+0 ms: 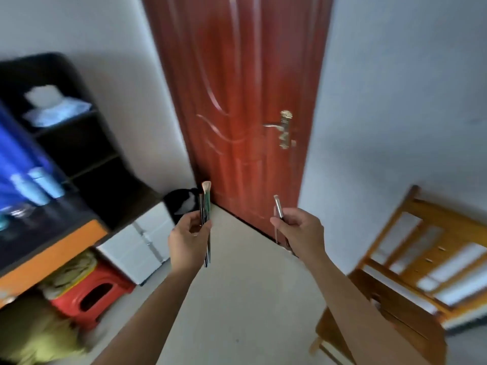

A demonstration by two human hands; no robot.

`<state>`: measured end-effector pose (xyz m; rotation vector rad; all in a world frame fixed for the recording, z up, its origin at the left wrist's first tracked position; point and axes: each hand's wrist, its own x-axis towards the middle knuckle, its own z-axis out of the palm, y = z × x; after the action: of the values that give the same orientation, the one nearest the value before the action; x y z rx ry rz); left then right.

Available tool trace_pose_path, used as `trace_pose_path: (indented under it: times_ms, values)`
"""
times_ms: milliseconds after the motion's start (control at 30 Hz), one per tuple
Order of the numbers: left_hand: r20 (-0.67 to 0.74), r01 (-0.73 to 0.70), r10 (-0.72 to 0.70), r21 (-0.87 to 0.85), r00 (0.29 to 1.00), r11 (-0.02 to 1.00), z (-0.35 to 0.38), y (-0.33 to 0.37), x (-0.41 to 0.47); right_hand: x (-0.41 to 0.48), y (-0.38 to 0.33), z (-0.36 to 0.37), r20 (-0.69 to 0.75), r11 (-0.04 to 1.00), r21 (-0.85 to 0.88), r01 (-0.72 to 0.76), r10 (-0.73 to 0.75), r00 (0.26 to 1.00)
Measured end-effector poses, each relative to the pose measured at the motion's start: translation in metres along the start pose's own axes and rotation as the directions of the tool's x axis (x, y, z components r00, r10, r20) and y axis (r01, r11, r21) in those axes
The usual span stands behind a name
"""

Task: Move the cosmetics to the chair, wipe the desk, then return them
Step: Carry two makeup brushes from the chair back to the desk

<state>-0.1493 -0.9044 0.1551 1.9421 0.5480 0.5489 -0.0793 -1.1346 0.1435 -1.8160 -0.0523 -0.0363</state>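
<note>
Both hands are in mid-air, facing the door (pixel 237 101).

- Left hand (pixel 188 233): fingers curled round a bundle of brushes (pixel 207 204). They stand near upright, bristles up, handles hanging below the palm.
- Right hand (pixel 300 227): closed round a thin brush (pixel 278 208), tip up and tilted left. More handles seem to poke out beneath; count unclear.
- Chair (pixel 411 327): low and to the right, seat under the right forearm, so the right hand is nearer. The left must cross over.
- Desk (pixel 52 248): far left, with bottles (pixel 39 185) on it, blurred.

Likely a carry toward the chair, though direction can't be confirmed. The seat looks flat and wooden, so laid brushes could roll. The floor (pixel 250 285) is pale and bare between, and a red stool (pixel 92 293) sits under the desk.
</note>
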Motion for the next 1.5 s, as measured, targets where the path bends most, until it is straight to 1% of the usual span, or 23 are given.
trace_pose_path:
  times_ms: [67,133,200,300,367,467,567,633,700,800,933,1100,1200,1300,1400,1500]
  values:
    - [-0.098,-0.005,0.006,0.012,0.995,1.000,-0.079,-0.022,0.017,-0.010,-0.032,0.074,0.067,0.999,-0.002,0.053,-0.053,0.996]
    - [-0.215,0.011,0.000,0.048,0.977,0.999,-0.164,-0.051,0.030,-0.022,-0.061,0.159,0.173,0.993,-0.006,0.115,-0.112,0.979]
    - [-0.312,0.044,-0.013,0.094,0.950,0.995,-0.237,-0.076,0.037,-0.035,-0.085,0.234,0.275,0.988,0.016,0.156,-0.155,0.949]
    - [-0.458,0.137,-0.084,0.083,0.885,0.987,-0.341,-0.116,0.037,-0.067,-0.117,0.345,0.413,0.979,0.065,0.194,-0.204,0.888]
    - [-0.525,0.166,-0.099,0.083,0.845,0.983,-0.391,-0.136,0.037,-0.086,-0.132,0.400,0.497,0.978,0.077,0.195,-0.207,0.843]
    - [-0.603,0.213,-0.140,0.050,0.785,0.976,-0.450,-0.172,0.042,-0.103,-0.145,0.480,0.622,0.976,0.086,0.200,-0.209,0.754]
    - [-0.650,0.262,-0.184,0.024,0.737,0.965,-0.485,-0.204,0.056,-0.107,-0.148,0.543,0.676,0.975,0.086,0.207,-0.210,0.707]
    - [-0.664,0.293,-0.213,0.009,0.717,0.956,-0.502,-0.227,0.072,-0.103,-0.146,0.585,0.696,0.975,0.093,0.204,-0.210,0.687]
    - [-0.664,0.317,-0.232,0.008,0.711,0.948,-0.517,-0.246,0.095,-0.095,-0.144,0.626,0.706,0.976,0.097,0.194,-0.205,0.677]
    - [-0.662,0.349,-0.259,0.005,0.704,0.937,-0.543,-0.275,0.149,-0.072,-0.146,0.695,0.726,0.979,0.091,0.185,-0.192,0.661]
    - [-0.656,0.434,-0.347,-0.034,0.670,0.900,-0.576,-0.302,0.218,-0.041,-0.158,0.771,0.765,0.985,0.068,0.161,-0.155,0.626]
    - [-0.673,0.440,-0.378,-0.086,0.636,0.894,-0.621,-0.334,0.295,-0.006,-0.187,0.865,0.782,0.986,0.041,0.160,-0.131,0.610]
    - [-0.659,0.451,-0.397,-0.097,0.639,0.887,-0.644,-0.361,0.327,0.001,-0.195,0.912,0.786,0.985,0.011,0.170,-0.113,0.608]
    - [-0.622,0.462,-0.418,-0.100,0.662,0.881,-0.668,-0.400,0.361,0.003,-0.192,0.961,0.776,0.982,-0.049,0.182,-0.077,0.626]
    - [-0.557,0.504,-0.470,-0.103,0.685,0.857,-0.683,-0.444,0.388,0.000,-0.181,0.998,0.733,0.980,-0.124,0.154,-0.015,0.680]
    - [-0.459,0.570,-0.537,-0.079,0.707,0.818,-0.690,-0.485,0.409,-0.009,-0.161,1.026,0.674,0.971,-0.216,0.105,0.070,0.735]
